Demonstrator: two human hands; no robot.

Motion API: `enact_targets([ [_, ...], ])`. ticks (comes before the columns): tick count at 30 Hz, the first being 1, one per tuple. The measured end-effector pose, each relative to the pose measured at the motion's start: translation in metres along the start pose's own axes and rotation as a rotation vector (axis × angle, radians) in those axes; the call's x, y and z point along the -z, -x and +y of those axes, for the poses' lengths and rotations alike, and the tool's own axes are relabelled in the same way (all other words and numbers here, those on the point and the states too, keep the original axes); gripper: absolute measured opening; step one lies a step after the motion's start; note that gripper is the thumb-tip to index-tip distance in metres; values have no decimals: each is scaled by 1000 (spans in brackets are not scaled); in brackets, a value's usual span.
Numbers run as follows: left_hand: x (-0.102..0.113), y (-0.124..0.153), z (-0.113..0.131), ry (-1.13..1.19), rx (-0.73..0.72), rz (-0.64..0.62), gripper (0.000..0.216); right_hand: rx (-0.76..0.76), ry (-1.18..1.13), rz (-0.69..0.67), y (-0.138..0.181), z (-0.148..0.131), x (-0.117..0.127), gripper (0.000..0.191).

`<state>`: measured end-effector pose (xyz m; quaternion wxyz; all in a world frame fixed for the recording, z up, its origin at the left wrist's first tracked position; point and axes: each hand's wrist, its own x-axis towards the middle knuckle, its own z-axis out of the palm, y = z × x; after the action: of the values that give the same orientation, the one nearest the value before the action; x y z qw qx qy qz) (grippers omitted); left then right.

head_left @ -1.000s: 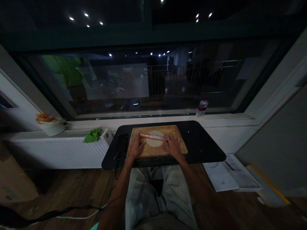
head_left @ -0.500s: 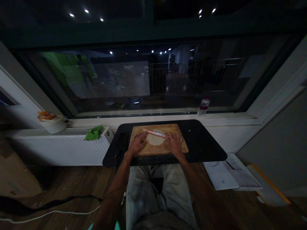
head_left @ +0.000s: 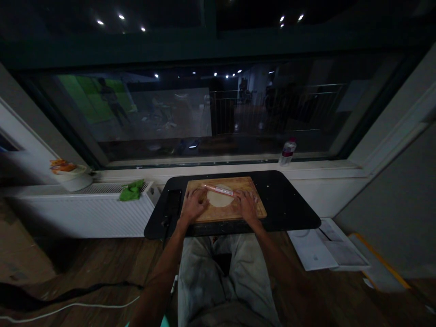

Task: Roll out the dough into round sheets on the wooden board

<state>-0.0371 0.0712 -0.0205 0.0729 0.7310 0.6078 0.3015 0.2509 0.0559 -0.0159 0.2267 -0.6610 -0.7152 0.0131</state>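
A flat, pale round of dough (head_left: 220,200) lies on a wooden board (head_left: 225,215). Across its far part rests a thin rolling pin (head_left: 220,190), reddish with a white label, slightly tilted so that its left end is farther from me. My left hand (head_left: 195,204) is closed at the pin's left end, beside the dough. At the other end, my right hand (head_left: 247,205) is closed on the pin. The fingertips are small and dim here, and the hands partly cover the pin's ends.
The board stands on a black table (head_left: 289,204), with a dark phone (head_left: 174,200) at its left. A bottle (head_left: 288,152) is on the window sill. A green cloth (head_left: 132,190) and a white tub (head_left: 76,179) sit on the radiator (head_left: 102,213). White boxes (head_left: 313,252) lie on the floor.
The view has shifted very slightly. Both hands and the rolling pin keep nearly the same place on the dough.
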Motion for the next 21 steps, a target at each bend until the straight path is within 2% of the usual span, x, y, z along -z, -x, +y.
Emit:
enact_targets([
  [4,0,5,10,-195,231,156,57,-3,16,-5,-1,0,0,40],
  [8,-5,8,14,-283,365,159,67,-11,16,0,-1,0,0,39],
  [11,-7,8,13,-316,309,180,67,-7,7,-1,0,-2,1,39],
  [16,-7,4,7,-234,54,279,59,-19,19,-16,1,-4,6,39],
  [19,-9,2,6,-136,-63,256,57,1,18,-40,0,-5,9,42],
  [21,-14,1,8,-85,-78,240,54,18,20,-59,-1,-7,10,45],
])
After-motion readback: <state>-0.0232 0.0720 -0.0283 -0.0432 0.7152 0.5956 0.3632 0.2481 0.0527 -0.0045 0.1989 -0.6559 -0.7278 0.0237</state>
